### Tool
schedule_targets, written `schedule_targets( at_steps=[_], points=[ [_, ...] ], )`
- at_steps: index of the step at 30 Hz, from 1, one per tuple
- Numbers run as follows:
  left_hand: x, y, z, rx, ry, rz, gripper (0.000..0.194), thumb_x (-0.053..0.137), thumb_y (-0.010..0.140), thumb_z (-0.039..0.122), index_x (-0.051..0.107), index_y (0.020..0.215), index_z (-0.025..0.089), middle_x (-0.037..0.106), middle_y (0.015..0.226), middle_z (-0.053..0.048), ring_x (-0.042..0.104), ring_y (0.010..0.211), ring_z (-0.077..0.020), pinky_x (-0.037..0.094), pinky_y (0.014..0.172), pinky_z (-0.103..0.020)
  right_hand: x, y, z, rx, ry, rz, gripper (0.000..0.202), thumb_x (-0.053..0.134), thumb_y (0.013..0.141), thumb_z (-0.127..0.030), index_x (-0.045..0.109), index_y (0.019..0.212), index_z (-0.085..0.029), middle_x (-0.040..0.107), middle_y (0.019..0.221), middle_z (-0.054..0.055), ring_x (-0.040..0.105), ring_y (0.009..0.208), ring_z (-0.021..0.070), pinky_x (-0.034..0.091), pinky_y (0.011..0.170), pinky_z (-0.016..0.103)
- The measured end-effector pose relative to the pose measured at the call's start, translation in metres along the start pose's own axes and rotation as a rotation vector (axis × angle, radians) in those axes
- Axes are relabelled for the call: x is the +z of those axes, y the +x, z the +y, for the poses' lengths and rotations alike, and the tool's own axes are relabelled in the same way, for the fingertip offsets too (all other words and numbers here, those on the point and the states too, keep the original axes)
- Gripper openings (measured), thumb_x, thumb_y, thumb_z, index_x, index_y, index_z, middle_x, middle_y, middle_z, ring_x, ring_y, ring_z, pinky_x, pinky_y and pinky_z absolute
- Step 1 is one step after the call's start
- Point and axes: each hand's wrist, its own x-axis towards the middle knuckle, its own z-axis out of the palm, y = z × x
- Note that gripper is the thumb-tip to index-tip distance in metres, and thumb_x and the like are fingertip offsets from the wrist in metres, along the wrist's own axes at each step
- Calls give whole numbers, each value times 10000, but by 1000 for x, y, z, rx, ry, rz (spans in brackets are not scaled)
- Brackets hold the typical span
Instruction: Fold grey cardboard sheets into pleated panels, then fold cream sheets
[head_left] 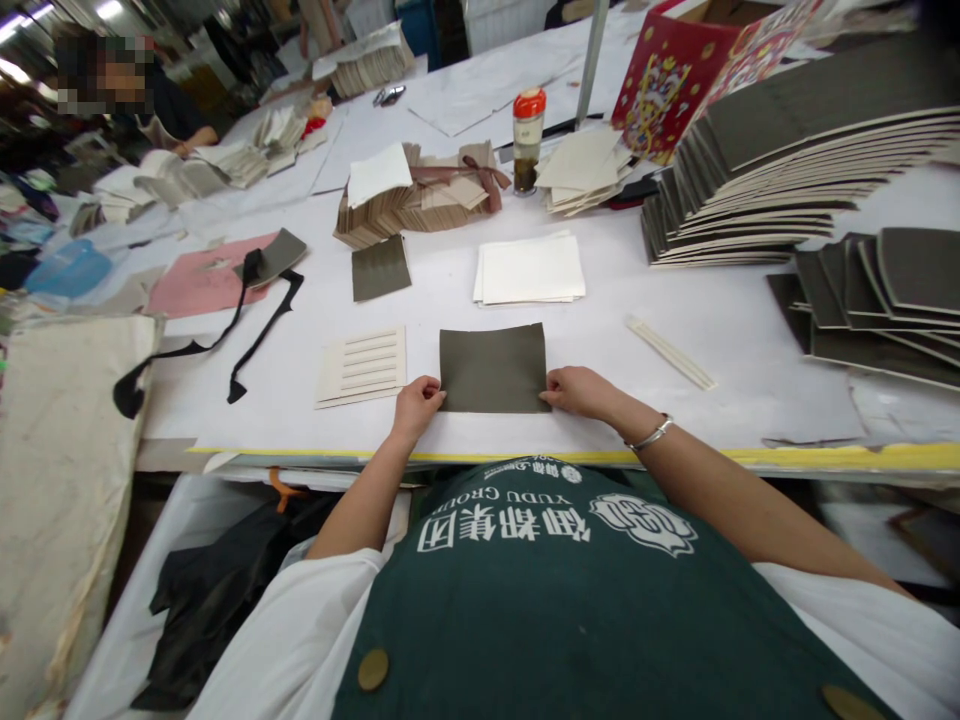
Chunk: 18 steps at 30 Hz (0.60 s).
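A dark grey-green rectangular sheet (493, 368) lies in front of me near the table's front edge. My left hand (421, 402) pinches its lower left corner between thumb and fingers. At the lower right corner, my right hand (574, 391) grips the same sheet with closed fingers. Just left of the sheet rests a cream card with several slots (364, 367), close to my left hand. Behind the sheet sits a small stack of white sheets (529, 268). A smaller dark grey piece (381, 268) lies farther back on the left.
Stacked dark sheets (780, 130) and more dark pieces (840, 290) fill the right side. A narrow cream strip (670, 352) lies nearer. Behind stand tied tan pieces (420, 190), a red-lidded bottle (528, 140) and a red box (675, 80). Black straps (255, 340) lie left. Another person works far left.
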Motion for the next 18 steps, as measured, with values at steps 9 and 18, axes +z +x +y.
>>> schedule_targets(
  at_steps=[9, 18],
  points=[
    [7, -18, 23, 454, 483, 204, 372, 511, 769, 152, 523, 1140, 167, 559, 1078, -121, 483, 1017, -257, 384, 877, -405, 3, 4, 3, -11, -40, 24, 222, 498, 775, -330, 649, 800, -169, 660, 797, 67, 578, 716, 170, 320, 558, 242],
    [59, -44, 54, 871, 639, -84, 311, 417, 875, 337, 554, 1125, 210, 585, 1074, -86, 493, 985, -239, 399, 786, -374, -7, 9, 4, -26, 45, -26, 244, 508, 742, -314, 676, 765, -139, 673, 717, 77, 586, 648, 166, 338, 540, 230]
  ],
)
